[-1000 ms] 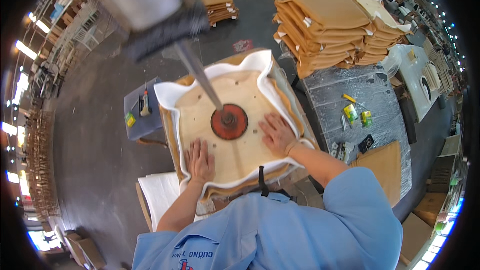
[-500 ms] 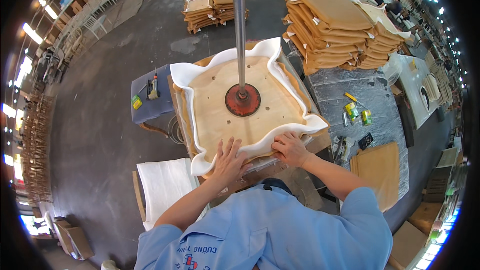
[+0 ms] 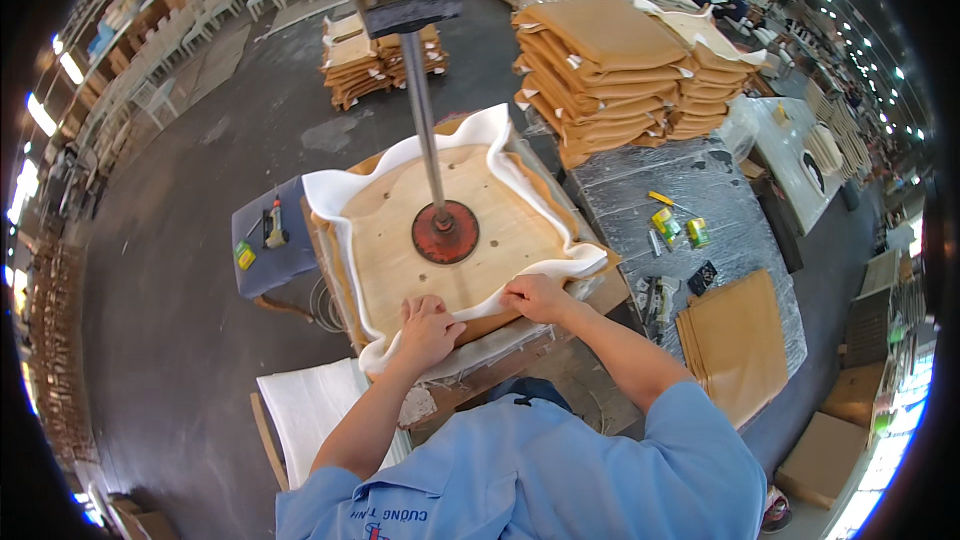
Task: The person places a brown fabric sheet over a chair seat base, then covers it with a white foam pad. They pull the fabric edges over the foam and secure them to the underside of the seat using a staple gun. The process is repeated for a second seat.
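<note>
Padding edge point(image 3: 575, 263) lies beneath both hands' fingers point(image 3: 512, 291).

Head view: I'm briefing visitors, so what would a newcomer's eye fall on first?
Probably the red disc at the foot of a metal rod, mid-picture on a pale board. Wavy white padding rings the board, with the left hand and right hand at its near edge. Upper right, a stack of tan pieces rises at the far end of a film-covered table.

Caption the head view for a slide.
Left hand and right hand on white padding along the near edge of a wooden panel beneath a red disc.
</note>
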The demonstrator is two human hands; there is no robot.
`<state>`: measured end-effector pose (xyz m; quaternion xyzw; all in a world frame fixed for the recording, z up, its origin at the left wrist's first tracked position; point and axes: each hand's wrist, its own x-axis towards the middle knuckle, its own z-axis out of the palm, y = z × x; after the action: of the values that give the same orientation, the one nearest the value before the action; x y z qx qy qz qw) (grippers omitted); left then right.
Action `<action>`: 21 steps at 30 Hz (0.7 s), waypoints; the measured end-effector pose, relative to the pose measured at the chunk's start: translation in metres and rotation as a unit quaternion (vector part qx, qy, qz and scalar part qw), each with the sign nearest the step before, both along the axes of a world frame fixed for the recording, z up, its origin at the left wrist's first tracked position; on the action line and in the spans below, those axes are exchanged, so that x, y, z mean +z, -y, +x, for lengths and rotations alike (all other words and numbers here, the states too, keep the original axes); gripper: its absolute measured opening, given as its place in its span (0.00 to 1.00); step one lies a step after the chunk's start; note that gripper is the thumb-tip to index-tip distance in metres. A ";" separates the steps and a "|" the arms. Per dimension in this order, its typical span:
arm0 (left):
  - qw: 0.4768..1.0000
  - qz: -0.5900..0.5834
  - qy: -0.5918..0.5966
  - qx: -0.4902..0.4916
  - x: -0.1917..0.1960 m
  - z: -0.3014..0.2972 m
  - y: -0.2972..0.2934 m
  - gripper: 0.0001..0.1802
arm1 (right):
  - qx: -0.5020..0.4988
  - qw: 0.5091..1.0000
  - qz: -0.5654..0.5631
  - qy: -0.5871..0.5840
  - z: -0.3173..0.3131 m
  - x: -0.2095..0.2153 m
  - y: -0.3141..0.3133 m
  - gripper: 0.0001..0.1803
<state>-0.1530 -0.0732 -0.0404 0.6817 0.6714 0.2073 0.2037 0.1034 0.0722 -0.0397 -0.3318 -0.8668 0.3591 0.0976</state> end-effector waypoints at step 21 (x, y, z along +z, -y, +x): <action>0.503 -0.428 0.718 0.220 -0.007 0.250 -0.114 0.26 | -0.163 0.856 -0.459 0.175 0.150 0.005 -0.141 0.24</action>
<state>0.0973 0.0406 -0.0469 -0.0409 0.4303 0.3511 0.8306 0.2538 0.2131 -0.0344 -0.5327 -0.5400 0.6311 -0.1620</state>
